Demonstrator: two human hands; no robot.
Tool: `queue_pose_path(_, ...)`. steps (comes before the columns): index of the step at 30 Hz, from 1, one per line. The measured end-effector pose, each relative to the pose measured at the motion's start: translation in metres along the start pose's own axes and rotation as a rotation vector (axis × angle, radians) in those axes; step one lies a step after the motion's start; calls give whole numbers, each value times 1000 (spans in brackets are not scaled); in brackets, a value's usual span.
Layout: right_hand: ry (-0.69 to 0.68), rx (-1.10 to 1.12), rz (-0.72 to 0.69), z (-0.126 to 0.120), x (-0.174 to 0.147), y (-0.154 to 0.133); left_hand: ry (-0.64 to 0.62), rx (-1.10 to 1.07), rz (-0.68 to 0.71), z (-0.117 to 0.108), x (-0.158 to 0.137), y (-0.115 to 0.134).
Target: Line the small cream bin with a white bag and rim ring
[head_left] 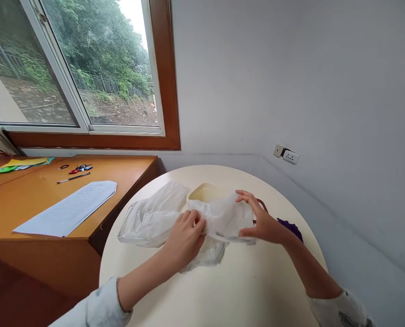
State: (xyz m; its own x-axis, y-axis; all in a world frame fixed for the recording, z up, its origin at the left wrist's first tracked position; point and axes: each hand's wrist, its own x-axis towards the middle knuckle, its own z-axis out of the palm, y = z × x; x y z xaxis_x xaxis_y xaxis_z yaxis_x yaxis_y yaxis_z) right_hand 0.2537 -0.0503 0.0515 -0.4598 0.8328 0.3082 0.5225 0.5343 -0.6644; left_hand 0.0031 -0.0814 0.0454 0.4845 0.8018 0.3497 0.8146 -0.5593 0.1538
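Your left hand (pixel 185 236) lies on the thin white plastic bag (pixel 155 218), fingers curled and pinching a fold of the film near its middle. Your right hand (pixel 262 220) holds the bag's other side, thumb below and fingers spread over the top, so the film is drawn taut between the two hands. The bag lies on the round white tabletop (pixel 223 290), its loose end trailing towards the left edge. Just behind it stands a cream-coloured container (pixel 204 191), partly covered by the film. A purple item (pixel 291 227) and a thin brown loop (pixel 262 204) lie beside your right wrist; neither can be identified.

Judgement: the step in hand is spreading or opening the bag; whether its mouth is already parted cannot be told. The next move calls for a light, even pull, both grips kept firm, since film this thin stretches and slips easily.
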Motion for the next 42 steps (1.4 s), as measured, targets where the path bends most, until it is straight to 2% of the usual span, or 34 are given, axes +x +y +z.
queue_pose_path(3,-28,-127,-80,22,-13,-10,42,-244,-41,-20,3,1)
queue_pose_path(5,17,-217,-107,36,-15,-10,55,-432,-102,-36,7,2)
queue_pose_path(8,202,-313,-71,47,-9,-1,73,-675,-189,-54,17,-1)
queue_pose_path(12,437,-316,82,34,10,20,132,-976,-301,-62,26,-13)
queue_pose_path(15,500,-172,183,14,25,33,134,-1215,-409,-62,31,-25)
queue_pose_path(18,486,76,283,-1,42,40,129,-1410,-526,-59,36,-36)
queue_pose_path(22,468,359,366,-9,67,44,242,-1547,-652,-53,50,-48)
queue_pose_path(28,440,528,431,-9,103,55,305,-1480,-721,-48,66,-63)
queue_pose_path(31,415,569,436,-10,119,59,305,-1354,-639,-51,71,-68)
queue_pose_path(35,387,594,428,-12,138,61,403,-1186,-497,-52,82,-84)
queue_pose_path(38,373,597,430,-11,153,63,426,-1010,-440,-50,95,-102)
queue_pose_path(42,356,590,456,-4,168,71,409,-630,-384,-42,110,-124)
